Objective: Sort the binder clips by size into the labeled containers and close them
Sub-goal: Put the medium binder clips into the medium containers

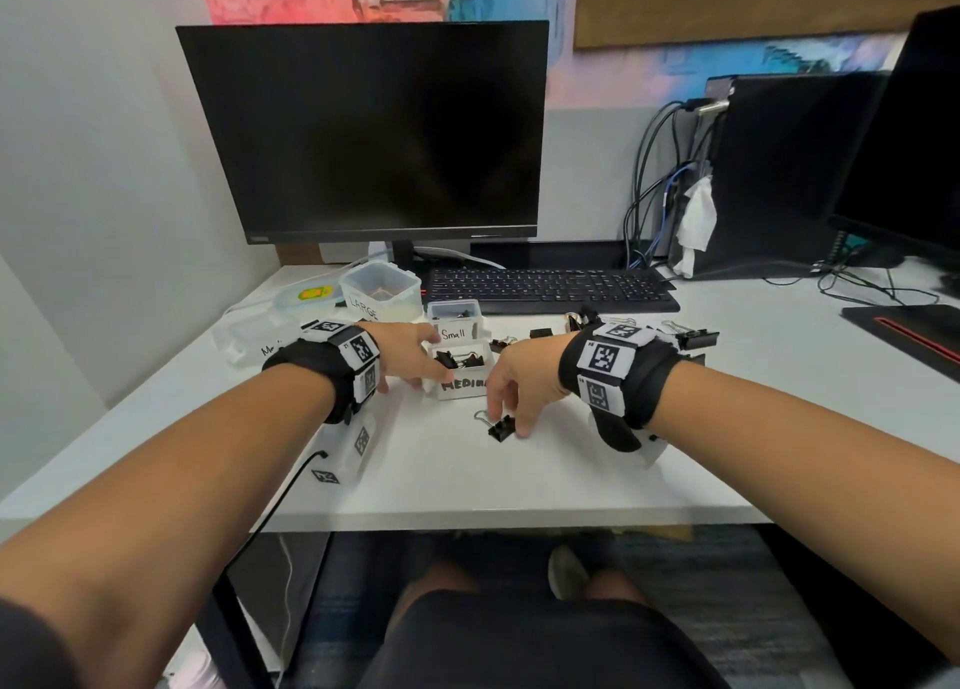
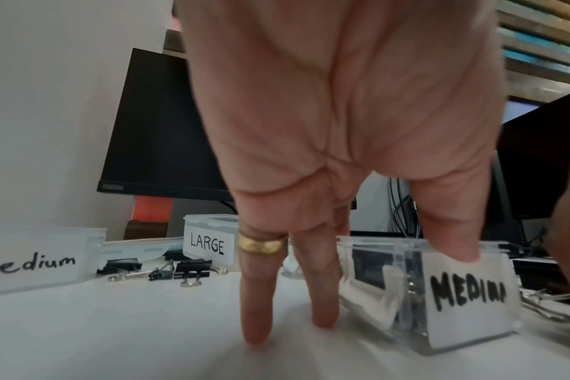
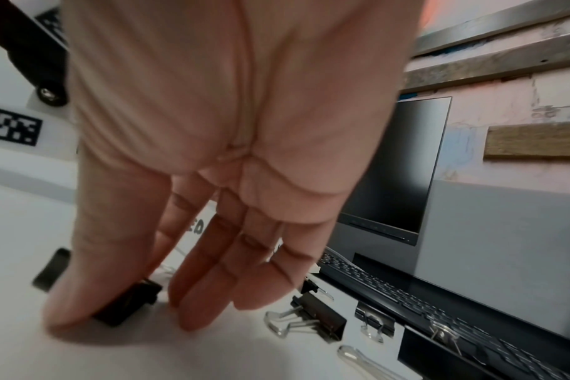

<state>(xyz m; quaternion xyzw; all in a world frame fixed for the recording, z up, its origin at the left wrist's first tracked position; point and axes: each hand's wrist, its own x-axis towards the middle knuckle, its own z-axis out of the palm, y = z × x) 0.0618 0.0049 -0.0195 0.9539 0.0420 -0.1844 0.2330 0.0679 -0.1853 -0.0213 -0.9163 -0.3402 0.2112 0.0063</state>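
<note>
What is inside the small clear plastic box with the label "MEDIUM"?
The small clear plastic box labelled MEDIUM holds a few black binder clips with silver wire handles. The left hand and the paper label hide its lower part, so the exact count cannot be seen.

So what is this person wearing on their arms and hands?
Both forearms are bare. Each wrist carries a black fabric wrap ringed with white square-coded tags, over a white camera housing; a black cable trails from the left one. The left hand wears a gold ring.
</note>
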